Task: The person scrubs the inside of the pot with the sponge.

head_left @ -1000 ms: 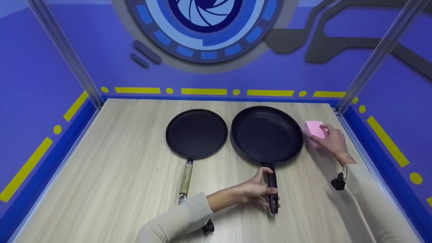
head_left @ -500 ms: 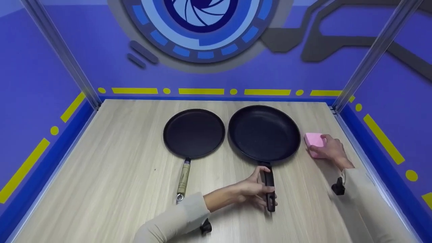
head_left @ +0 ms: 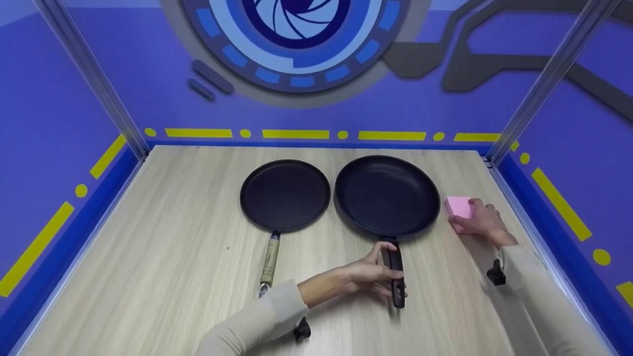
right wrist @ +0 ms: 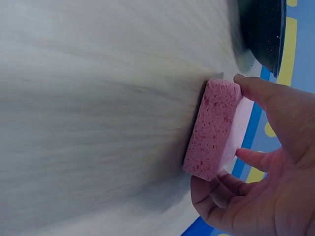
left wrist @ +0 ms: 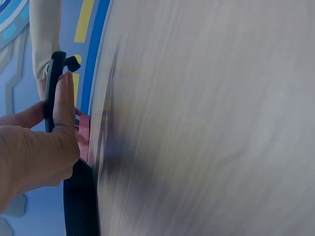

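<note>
My left hand (head_left: 368, 278) grips the black handle (head_left: 397, 269) of a deep frying pan (head_left: 388, 195), thumb on one side and fingers round the other. The pan lies on the table at right of centre in the head view. Just to its right, my right hand (head_left: 484, 221) holds a pink sponge (right wrist: 211, 130) between thumb and fingers. In the right wrist view the sponge sits low over the wooden surface, its porous side facing the camera, with the pan's dark side wall at the upper right.
A flat crepe pan (head_left: 285, 195) with a wooden handle (head_left: 269, 259) lies left of the frying pan, their rims nearly meeting. Blue panels (head_left: 306, 116) and metal posts (head_left: 549, 81) border the wooden table (head_left: 173, 237) at the back and sides.
My right hand has brought the sponge down and nearer along the frying pan's right side, mostly in the first half second. My left hand keeps its grip on the handle.
</note>
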Tool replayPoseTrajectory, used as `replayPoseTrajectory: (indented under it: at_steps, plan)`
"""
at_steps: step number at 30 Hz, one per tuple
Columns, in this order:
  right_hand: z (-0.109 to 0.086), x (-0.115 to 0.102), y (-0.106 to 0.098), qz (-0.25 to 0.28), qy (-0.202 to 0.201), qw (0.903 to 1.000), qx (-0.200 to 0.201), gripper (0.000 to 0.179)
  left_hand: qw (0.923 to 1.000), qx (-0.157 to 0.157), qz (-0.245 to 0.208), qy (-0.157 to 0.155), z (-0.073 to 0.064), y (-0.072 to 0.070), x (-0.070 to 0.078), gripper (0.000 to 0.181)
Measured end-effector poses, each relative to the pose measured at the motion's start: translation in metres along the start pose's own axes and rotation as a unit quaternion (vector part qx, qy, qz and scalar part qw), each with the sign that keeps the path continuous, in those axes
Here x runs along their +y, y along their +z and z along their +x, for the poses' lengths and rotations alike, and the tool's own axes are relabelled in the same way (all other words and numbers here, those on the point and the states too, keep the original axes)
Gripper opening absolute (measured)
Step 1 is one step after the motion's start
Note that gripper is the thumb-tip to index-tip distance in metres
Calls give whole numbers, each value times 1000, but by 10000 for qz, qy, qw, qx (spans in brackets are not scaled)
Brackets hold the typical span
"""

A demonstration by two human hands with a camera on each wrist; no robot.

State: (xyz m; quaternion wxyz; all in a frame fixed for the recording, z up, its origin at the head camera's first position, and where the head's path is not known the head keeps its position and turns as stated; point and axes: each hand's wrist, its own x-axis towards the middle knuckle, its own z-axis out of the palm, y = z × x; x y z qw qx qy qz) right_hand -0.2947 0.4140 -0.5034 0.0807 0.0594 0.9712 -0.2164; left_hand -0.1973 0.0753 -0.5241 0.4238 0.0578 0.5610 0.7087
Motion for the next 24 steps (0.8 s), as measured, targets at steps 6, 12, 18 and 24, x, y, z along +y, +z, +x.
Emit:
replayPoseTrajectory:
  at_steps: [6, 12, 18, 24]
  plan:
    - [2, 0, -12, -350, 179, 9992, -58, 94, 9998, -74, 80, 150, 0, -4, 3, 50]
    - [3, 2, -21, -399, -42, 9989, -260, 94, 9966, 270, 611, 479, -16, -29, 11, 65]
    - [7, 4, -24, -436, -186, 9979, -435, 95, 9793, 1149, 1430, 852, -45, -88, 38, 68]
    - [12, 5, -22, -784, -800, 9936, 133, 97, 9080, 2594, 2855, 1633, -80, -158, 74, 91]
